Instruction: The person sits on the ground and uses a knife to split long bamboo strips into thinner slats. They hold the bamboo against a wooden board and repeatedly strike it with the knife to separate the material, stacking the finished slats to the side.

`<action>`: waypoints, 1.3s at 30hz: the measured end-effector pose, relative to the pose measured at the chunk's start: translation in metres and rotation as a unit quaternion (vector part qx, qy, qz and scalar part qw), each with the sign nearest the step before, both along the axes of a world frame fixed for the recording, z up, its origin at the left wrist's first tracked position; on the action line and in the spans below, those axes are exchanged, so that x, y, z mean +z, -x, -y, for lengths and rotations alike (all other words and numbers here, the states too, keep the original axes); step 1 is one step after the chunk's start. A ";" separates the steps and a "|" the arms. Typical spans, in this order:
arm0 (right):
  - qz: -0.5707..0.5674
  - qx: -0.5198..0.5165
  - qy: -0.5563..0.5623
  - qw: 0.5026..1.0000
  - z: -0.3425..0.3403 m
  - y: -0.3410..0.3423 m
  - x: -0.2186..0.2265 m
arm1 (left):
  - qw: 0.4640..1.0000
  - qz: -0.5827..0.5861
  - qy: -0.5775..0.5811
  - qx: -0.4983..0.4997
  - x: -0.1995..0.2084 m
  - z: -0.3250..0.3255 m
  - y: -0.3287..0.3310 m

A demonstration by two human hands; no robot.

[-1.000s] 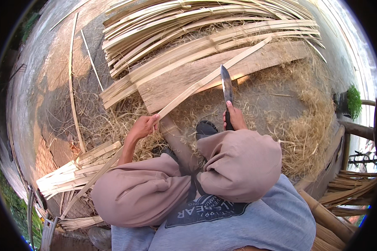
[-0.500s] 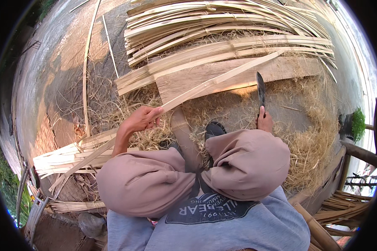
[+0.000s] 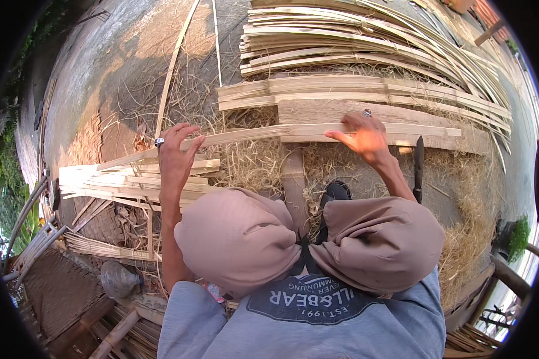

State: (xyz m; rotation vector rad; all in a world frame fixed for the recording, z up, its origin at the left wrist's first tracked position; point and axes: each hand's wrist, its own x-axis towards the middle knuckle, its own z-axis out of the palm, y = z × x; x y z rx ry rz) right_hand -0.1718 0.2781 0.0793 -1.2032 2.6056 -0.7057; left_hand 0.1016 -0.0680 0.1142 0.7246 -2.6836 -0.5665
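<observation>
A long pale bamboo strip (image 3: 251, 135) runs across in front of me, its right part over a wooden board (image 3: 311, 110). My left hand (image 3: 176, 157) is around its left part, the strip passing between thumb and fingers. Over its right part is my right hand (image 3: 365, 136), thumb spread away from the fingers, which lie at the strip with their tips partly hidden. Right of that hand, a dark-bladed knife (image 3: 418, 173) stands with its tip at the board's near edge, out of both hands.
Beyond the board lie several split strips (image 3: 353, 88) and a large tied bundle (image 3: 323, 36). More strips (image 3: 132, 180) are piled at left. Curly shavings (image 3: 251, 158) cover the ground. A clear plastic bottle (image 3: 118, 279) lies at lower left, a green plant (image 3: 518, 239) stands at right.
My right hand has let go of the knife and moved left onto the strip. The strip has swung from slanting to nearly level, and my left hand has moved farther out. The view has shifted.
</observation>
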 end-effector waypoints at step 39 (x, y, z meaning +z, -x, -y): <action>-0.164 0.022 0.070 0.984 0.018 -0.052 -0.030 | 0.966 -0.188 -0.143 0.102 -0.091 -0.136 0.043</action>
